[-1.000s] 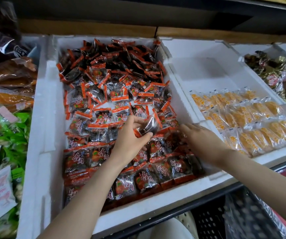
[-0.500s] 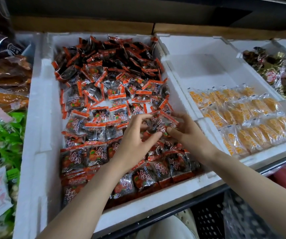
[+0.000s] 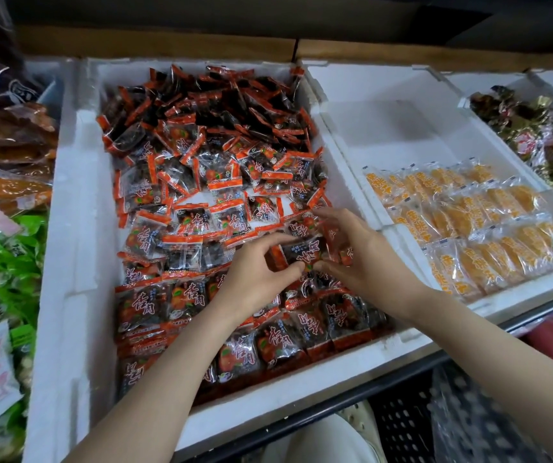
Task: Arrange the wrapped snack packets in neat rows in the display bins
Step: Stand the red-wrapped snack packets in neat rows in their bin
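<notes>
1. Snack packet, dark with orange-red ends, is held between our two hands, over the other packets in the white foam display bin.
2. Our left hand pinches the packet's left end, with the thumb below and the forefinger curled over the top.
3. Our right hand pinches the opposite end. Its thumb is underneath and its other fingers reach over the packet's far edge. Our two thumbs nearly touch.
4. On the near side of the grip, under our wrists, the same kind of packets lie in neat rows, flat and overlapping, with the labels up.
5. Just left of the grip, more rows run across to the bin's left wall.
6. Beyond the grip, toward the far wall, the same packets lie in a loose heap, tilted every way.
7. Right of the grip, past the bin's wall, a neighbouring bin holds yellow packets in rows at its near end.
8. Well to the left of the grip, outside the bin, lie green bags.
</notes>
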Demonstrator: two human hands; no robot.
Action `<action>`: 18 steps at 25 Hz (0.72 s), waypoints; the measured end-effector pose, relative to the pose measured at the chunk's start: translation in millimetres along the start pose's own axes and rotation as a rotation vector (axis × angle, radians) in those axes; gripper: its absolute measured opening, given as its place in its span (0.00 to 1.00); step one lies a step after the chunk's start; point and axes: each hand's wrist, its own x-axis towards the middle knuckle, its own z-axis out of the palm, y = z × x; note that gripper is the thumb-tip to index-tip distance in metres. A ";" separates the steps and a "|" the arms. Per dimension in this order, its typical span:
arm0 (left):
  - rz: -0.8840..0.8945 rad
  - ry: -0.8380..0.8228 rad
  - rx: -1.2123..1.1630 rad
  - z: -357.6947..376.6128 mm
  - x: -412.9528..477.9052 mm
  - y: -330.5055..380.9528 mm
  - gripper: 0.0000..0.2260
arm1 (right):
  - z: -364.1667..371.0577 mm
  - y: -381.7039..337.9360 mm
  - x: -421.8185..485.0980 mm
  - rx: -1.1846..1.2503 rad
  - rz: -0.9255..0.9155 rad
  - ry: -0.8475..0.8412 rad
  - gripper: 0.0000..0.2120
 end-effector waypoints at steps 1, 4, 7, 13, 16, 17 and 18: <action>0.020 -0.007 -0.022 0.8 -0.2 -2.2 0.15 | -1.1 -0.1 -2.3 -0.046 -0.040 -0.017 0.26; 0.055 -0.016 -0.104 2.8 0.2 -7.7 0.18 | -1.7 4.6 -14.1 -0.013 0.089 -0.082 0.18; 0.062 -0.048 -0.126 7.7 -0.7 -8.7 0.15 | -3.4 8.6 -25.9 0.165 0.222 -0.141 0.21; 0.093 -0.092 0.121 16.6 -1.1 -14.6 0.13 | 0.8 20.3 -25.2 0.242 0.279 -0.141 0.11; 0.182 -0.254 0.685 13.8 6.8 -22.5 0.26 | -5.4 33.5 -8.5 0.109 0.344 -0.038 0.10; 0.196 -0.311 0.812 13.8 8.3 -25.4 0.28 | -5.3 36.1 -2.3 0.058 0.351 -0.040 0.10; 0.196 -0.346 0.885 14.7 8.6 -27.7 0.29 | -2.9 38.5 3.6 0.028 0.356 -0.061 0.11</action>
